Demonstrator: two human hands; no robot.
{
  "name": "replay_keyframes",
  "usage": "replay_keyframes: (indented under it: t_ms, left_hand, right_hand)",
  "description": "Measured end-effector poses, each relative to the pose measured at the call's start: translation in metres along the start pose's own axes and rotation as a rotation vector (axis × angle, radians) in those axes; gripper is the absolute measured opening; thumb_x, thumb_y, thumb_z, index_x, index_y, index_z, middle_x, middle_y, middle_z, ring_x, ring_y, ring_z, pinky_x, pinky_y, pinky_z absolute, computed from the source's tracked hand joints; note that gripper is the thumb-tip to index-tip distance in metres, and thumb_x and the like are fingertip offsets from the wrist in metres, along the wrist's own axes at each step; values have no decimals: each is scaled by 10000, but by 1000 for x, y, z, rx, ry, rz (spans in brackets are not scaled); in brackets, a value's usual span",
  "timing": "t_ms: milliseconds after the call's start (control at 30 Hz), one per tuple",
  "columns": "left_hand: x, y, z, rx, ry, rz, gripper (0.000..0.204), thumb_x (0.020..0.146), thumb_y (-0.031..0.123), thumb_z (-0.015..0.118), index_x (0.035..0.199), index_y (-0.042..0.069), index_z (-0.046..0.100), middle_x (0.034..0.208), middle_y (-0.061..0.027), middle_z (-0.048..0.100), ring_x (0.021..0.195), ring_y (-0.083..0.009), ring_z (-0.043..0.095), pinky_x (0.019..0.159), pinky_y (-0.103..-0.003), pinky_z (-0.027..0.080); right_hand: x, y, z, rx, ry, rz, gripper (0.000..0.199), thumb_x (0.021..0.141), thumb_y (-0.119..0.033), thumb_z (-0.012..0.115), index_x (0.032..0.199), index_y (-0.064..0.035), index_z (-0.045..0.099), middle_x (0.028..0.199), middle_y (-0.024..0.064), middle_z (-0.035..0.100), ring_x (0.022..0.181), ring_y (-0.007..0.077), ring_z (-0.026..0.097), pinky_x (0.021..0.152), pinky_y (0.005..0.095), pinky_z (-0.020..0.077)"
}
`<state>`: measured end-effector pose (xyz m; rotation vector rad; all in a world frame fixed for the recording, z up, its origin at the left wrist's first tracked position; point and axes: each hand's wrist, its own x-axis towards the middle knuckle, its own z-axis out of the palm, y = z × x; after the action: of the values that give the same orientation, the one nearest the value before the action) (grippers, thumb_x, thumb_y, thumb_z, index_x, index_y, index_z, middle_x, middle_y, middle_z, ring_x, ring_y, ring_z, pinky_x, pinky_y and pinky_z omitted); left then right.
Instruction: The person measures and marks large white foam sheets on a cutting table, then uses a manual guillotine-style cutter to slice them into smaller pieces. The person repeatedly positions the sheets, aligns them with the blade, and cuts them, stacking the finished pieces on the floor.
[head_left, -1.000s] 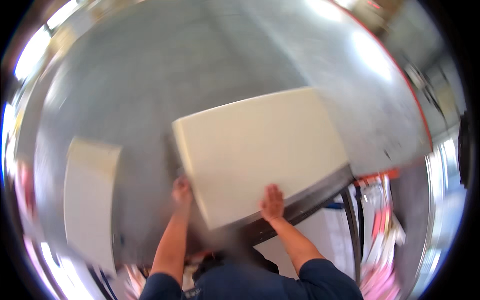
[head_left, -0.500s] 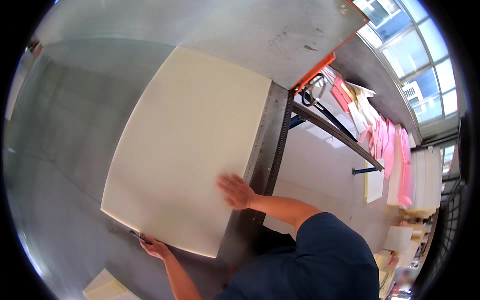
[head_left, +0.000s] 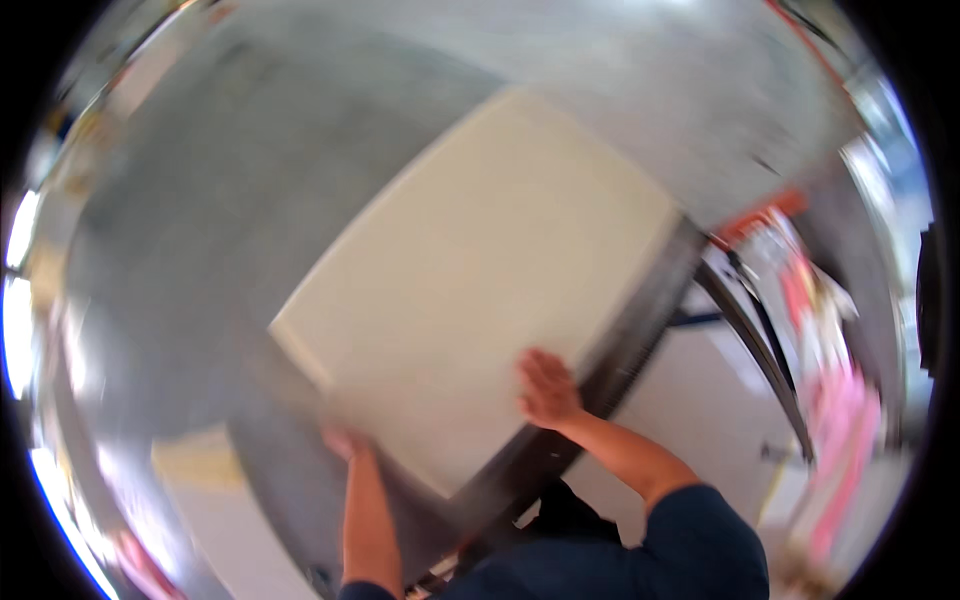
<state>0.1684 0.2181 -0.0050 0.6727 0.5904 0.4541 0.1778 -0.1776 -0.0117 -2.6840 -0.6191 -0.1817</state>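
Note:
A large cream-coloured foam sheet (head_left: 480, 280) lies flat on a grey metal table (head_left: 250, 190). My right hand (head_left: 547, 390) rests palm down on the sheet near its right edge, its fingers stretched out. At the sheet's near left edge is my left hand (head_left: 345, 440), smeared by motion. Its fingers are too blurred to show whether they hold anything.
A dark metal rail (head_left: 640, 320) with a toothed edge borders the table's right side. Beyond it stand dark frame bars (head_left: 760, 345) and pink offcuts (head_left: 845, 410). Another pale sheet (head_left: 225, 520) lies at the lower left.
The view has swung left, so sheet and table appear turned and shifted right. My left hand, earlier holding a small dark tool at the sheet's near edge, is now blurred. My right hand stays on the sheet.

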Motion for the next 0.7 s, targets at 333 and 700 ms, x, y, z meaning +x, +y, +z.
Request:
replay_keyframes:
  t_ms: [333,700]
  left_hand:
    - [13,8,-44,1345,209,609,251,879,204,632,1085,63,661,1065,-148,675,979,-326,646,856,-392,501]
    - [8,11,-28,1238,228,517,223,880,213,651,1053,76,683,935,-117,697,833,-270,666,775,-359,510]
  right_hand:
    - [2,-26,-4,-153,-100,-54,674,926,-476,405,1392,12,425,1478,216,364,1390,407,300,1128,552,192]
    - [0,-18,-4,-153,-25,-72,673,931,-478,384,1386,15,436,1473,210,378,1378,400,327,1123,544,210]
